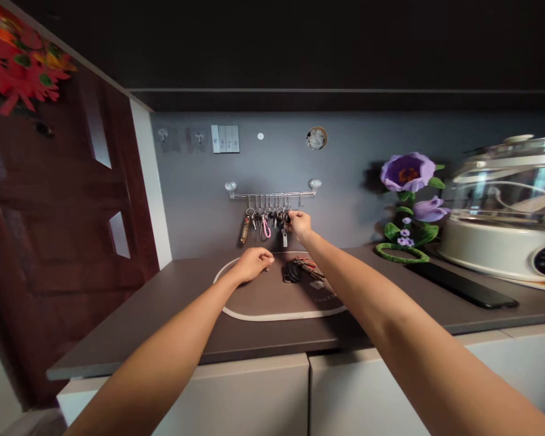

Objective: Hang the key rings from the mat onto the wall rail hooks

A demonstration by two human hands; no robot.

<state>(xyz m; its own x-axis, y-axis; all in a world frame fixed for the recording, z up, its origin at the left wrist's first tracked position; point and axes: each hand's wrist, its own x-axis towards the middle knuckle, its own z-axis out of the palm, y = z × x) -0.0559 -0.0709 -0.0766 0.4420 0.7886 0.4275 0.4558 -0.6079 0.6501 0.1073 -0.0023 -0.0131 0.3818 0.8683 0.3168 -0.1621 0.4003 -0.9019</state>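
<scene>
A metal hook rail (272, 194) hangs on the grey wall with several key sets (264, 221) dangling from it. My right hand (299, 224) reaches up to the rail's right part, fingers pinched on a dark key set hanging there. My left hand (253, 264) rests on the oval brown mat (272, 300) on the counter, fingers curled loosely and palm down; whether it holds anything is hidden. Another bunch of keys with a black fob (302, 270) lies on the mat between my arms.
A dark wooden door (59, 230) stands at the left with a red decoration (20, 63). On the counter's right are purple crocheted flowers (411, 200), a flat black slab (461, 284) and a white cooker with a glass lid (508, 212). White cabinets (309, 387) lie below.
</scene>
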